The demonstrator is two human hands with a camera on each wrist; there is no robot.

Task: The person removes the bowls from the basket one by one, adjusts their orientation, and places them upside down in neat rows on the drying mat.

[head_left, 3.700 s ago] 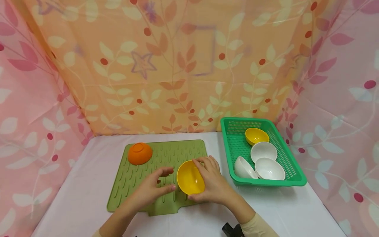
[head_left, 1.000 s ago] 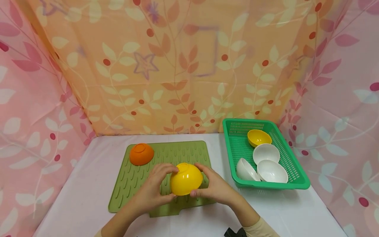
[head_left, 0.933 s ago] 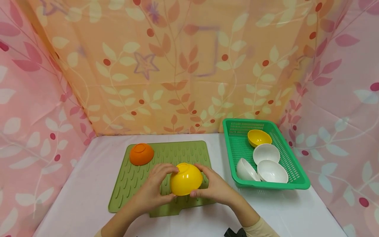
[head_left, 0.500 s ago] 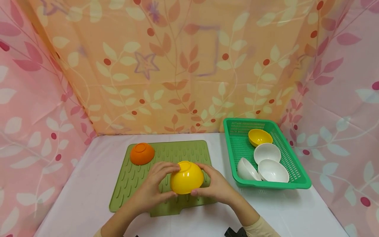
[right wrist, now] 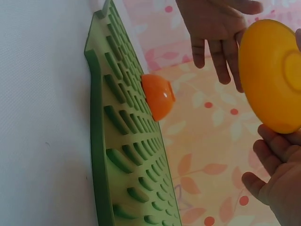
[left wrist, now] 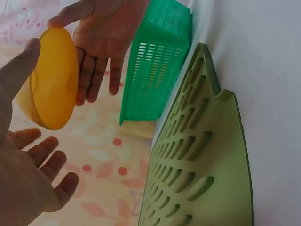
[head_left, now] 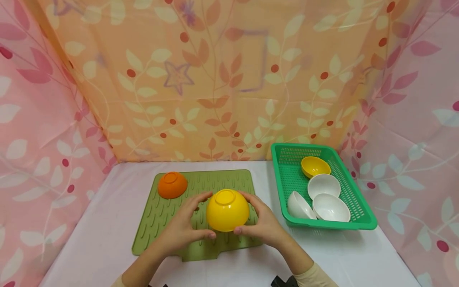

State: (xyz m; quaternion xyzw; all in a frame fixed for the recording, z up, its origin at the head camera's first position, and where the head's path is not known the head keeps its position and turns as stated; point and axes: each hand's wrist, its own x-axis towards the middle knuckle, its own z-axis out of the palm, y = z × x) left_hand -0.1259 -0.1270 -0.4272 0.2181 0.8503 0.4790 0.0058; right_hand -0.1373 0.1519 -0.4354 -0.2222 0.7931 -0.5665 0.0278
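A yellow bowl point(head_left: 228, 211) is held upside down over the green ridged mat point(head_left: 218, 179), its foot ring facing up in the head view. My right hand point(head_left: 267, 223) grips its right side, thumb at the near rim and fingers at the far side. On the other side my left hand point(head_left: 181, 227) has its fingers spread around the bowl; in the right wrist view its thumb stands off the bowl point(right wrist: 270, 77). The left wrist view shows the bowl's rim point(left wrist: 56, 80) clear above the mat. An orange bowl point(head_left: 172, 185) rests upside down at the mat's back left corner.
A green slotted basket point(head_left: 287, 179) stands to the right of the mat. It contains a second yellow bowl point(head_left: 315, 166) and several white bowls point(head_left: 330, 207). A white cloth point(head_left: 107, 215) covers the table, and patterned curtains point(head_left: 222, 99) enclose its back and sides.
The yellow bowl has turned from mouth facing me to upside down. My left hand came onto it, then loosened, its thumb moving off. Within the last half second the bowl levelled slightly.
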